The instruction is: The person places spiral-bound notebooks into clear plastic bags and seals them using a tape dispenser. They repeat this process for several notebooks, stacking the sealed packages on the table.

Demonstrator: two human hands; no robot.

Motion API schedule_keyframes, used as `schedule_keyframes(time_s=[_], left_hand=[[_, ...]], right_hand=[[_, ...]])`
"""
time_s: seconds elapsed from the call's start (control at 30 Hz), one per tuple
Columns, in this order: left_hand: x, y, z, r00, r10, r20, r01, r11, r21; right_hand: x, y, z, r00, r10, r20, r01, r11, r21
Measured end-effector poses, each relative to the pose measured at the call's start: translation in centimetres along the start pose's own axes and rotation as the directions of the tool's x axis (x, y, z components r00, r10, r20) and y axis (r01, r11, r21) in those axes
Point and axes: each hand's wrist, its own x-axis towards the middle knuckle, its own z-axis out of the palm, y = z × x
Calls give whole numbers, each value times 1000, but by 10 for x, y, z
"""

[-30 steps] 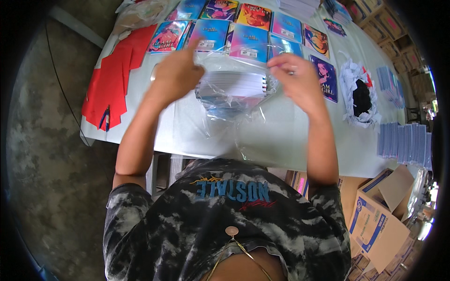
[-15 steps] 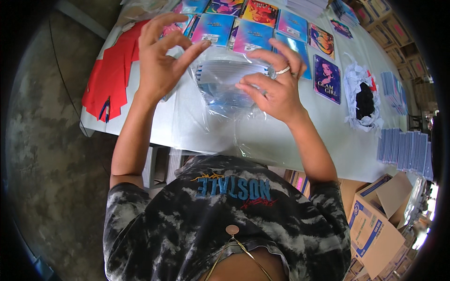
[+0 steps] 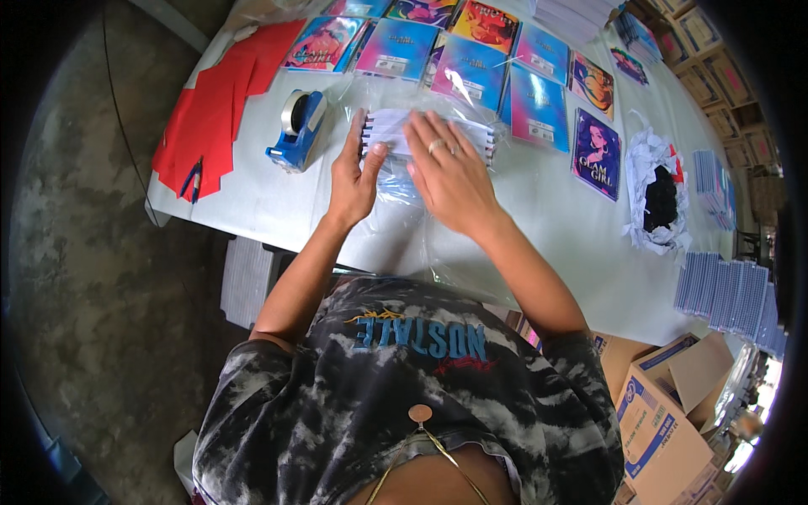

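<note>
A stack of spiral notebooks (image 3: 388,128) stands in front of me with its white page edges and dark coils showing. Clear plastic wrap (image 3: 404,192) lies around it and spreads toward me. My left hand (image 3: 357,175) rests against the stack's left end, its fingers stretched out and its thumb apart on the near side. Laid flat over the stack's right half, my right hand (image 3: 452,172) has straight fingers and a ring; it is slightly blurred. The hands cover part of the stack.
A blue tape dispenser (image 3: 310,122) sits left of the stack, beside red sheets (image 3: 209,118) bearing a small blue-handled tool (image 3: 195,181). Colourful notebooks (image 3: 396,49) line the far side. At right are a purple notebook (image 3: 597,153), crumpled paper around something black (image 3: 661,198), notebook piles (image 3: 722,290) and cartons (image 3: 665,429).
Both hands have come down from above the stack onto it, the left moving right and nearer. The tape dispenser, earlier mostly hidden behind my left hand, now shows fully.
</note>
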Motion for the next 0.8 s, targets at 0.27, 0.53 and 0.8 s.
schedule_keyframes(time_s=[0.27, 0.53, 0.8], left_hand=[[2, 20, 9, 863, 505, 13, -369, 612, 699], [14, 35, 18, 888, 457, 55, -401, 709, 580], [78, 60, -17, 913, 301, -276, -317, 948, -14]], right_hand=[[13, 17, 2, 834, 84, -545, 82, 958, 273], [-18, 37, -1, 605, 583, -543, -249, 786, 566], [13, 70, -85, 519, 675, -523, 33, 596, 802]])
